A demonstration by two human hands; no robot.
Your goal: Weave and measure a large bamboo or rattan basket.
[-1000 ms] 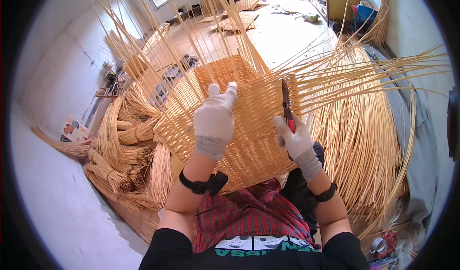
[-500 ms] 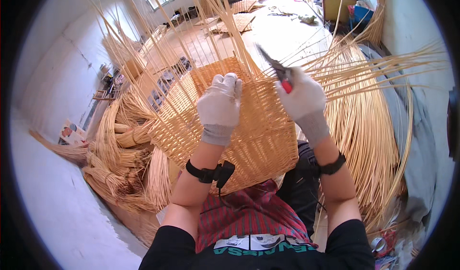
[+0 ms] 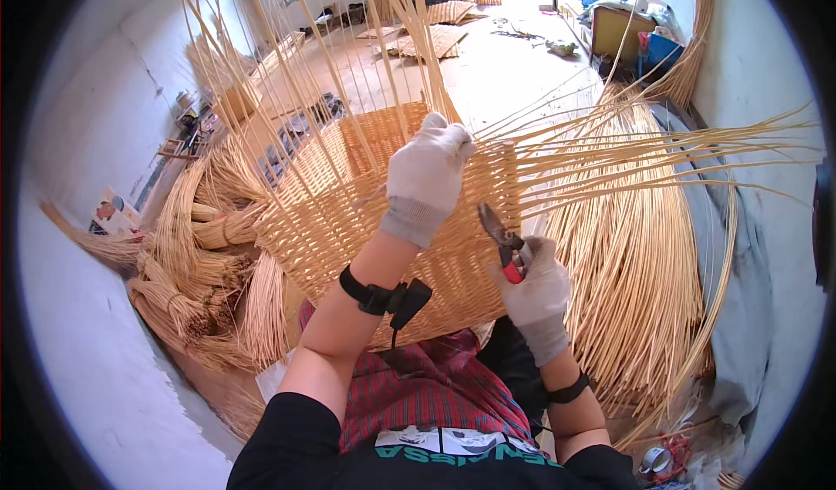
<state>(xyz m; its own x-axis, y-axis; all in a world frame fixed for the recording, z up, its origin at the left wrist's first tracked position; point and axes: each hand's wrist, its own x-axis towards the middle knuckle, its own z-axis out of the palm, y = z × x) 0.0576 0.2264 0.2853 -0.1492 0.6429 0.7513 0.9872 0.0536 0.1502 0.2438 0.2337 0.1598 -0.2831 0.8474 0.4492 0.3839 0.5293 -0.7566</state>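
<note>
A half-woven wicker basket (image 3: 348,220) leans across my lap, with long upright stakes rising from its far side. My left hand (image 3: 427,177), in a white knit glove, is closed on the basket's upper edge near the corner; what lies beneath its fingertips is hidden. In my gloved right hand (image 3: 538,294) is a pair of red-handled pruning shears (image 3: 510,264), blades pointing up and left in front of the woven wall. Loose willow rods (image 3: 662,159) stick out to the right from the basket's corner, above my right hand.
A big heap of long rods (image 3: 640,264) spreads at my right. Tied bundles of rods (image 3: 200,298) lie at my left beside the wall. Farther off, flat woven panels (image 3: 427,42) rest on the floor, and a cabinet (image 3: 618,33) holding various items stands at the back right.
My right hand has come down and nearer with the shears, from the basket's corner to its lower right side. My left hand has shifted right along the upper edge.
</note>
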